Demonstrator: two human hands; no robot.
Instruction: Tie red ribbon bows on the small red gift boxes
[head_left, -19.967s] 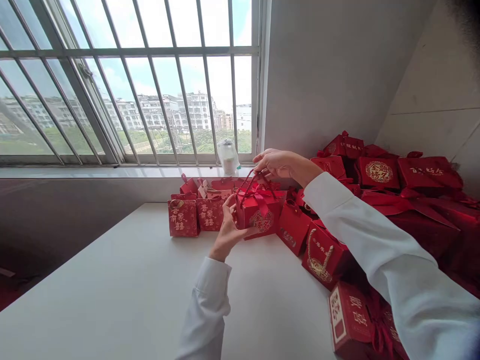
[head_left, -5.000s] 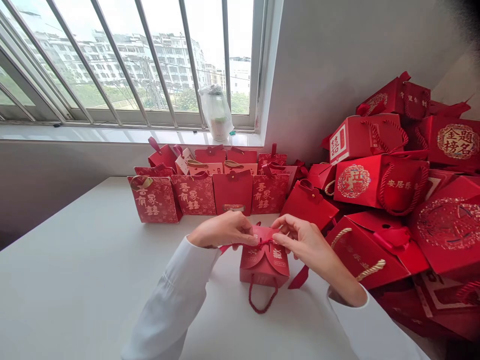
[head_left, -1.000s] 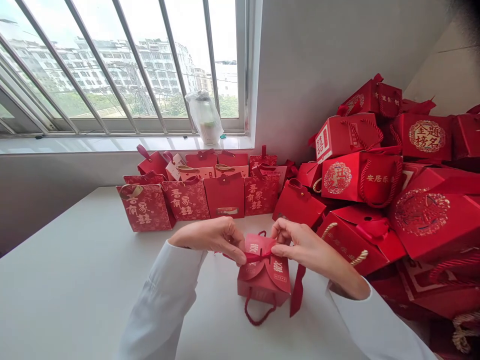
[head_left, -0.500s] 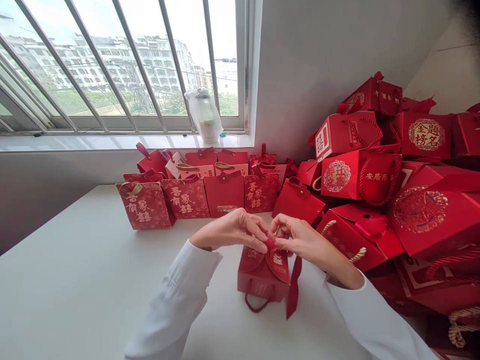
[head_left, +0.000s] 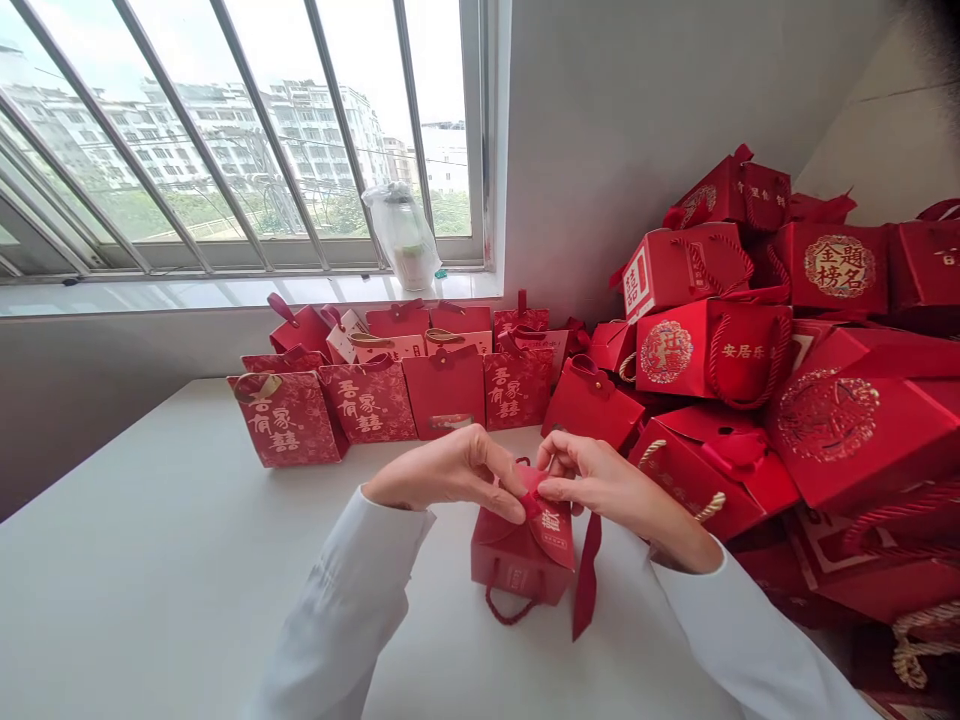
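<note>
A small red gift box (head_left: pixel 517 572) with gold lettering and a dark red rope handle (head_left: pixel 510 612) stands on the white table. Both of my hands are over its top, pinching a red ribbon (head_left: pixel 533 503) at the middle of the lid flaps. My left hand (head_left: pixel 469 472) grips the ribbon from the left with thumb and fingers together. From the right, my right hand (head_left: pixel 592 475) pinches it too. One long ribbon tail (head_left: pixel 588 580) hangs down the box's right side to the table. The fingertips partly hide the ribbon's middle.
Rows of red gift bags (head_left: pixel 371 400) stand along the table's back. A high pile of larger red boxes (head_left: pixel 712 350) with rope handles fills the right side. A plastic-wrapped container (head_left: pixel 409 245) sits on the windowsill. The white table (head_left: pixel 150 560) extends left.
My left hand has lowered slightly and moved a little left. The ribbon between my hands now sits lower against the lid, and the whole view has shifted slightly.
</note>
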